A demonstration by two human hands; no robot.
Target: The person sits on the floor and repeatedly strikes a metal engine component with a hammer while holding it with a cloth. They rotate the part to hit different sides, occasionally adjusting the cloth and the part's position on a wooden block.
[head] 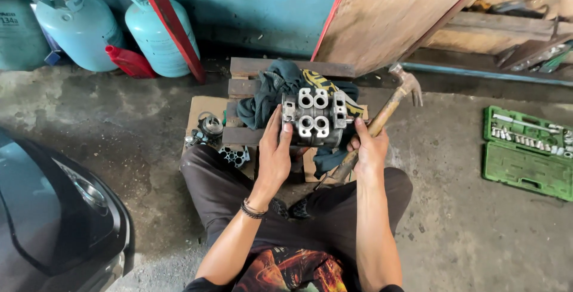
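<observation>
A grey metal engine part point(314, 118) with several round openings stands on a low wooden pallet point(262, 71), against a dark blue rag point(270, 92). My left hand point(274, 155) grips the part's left side, thumb on its front face. My right hand point(368, 149) holds a claw hammer by its wooden handle point(382, 116) while its fingers press the part's right side. The hammer's metal head point(407, 82) points up and to the right, away from the part.
Small metal parts point(209, 130) lie on cardboard left of the pallet. An open green socket set case point(528, 152) sits on the concrete at right. Pale green gas cylinders point(158, 32) and a red can stand at the back left; a dark car bumper point(54, 220) is at lower left.
</observation>
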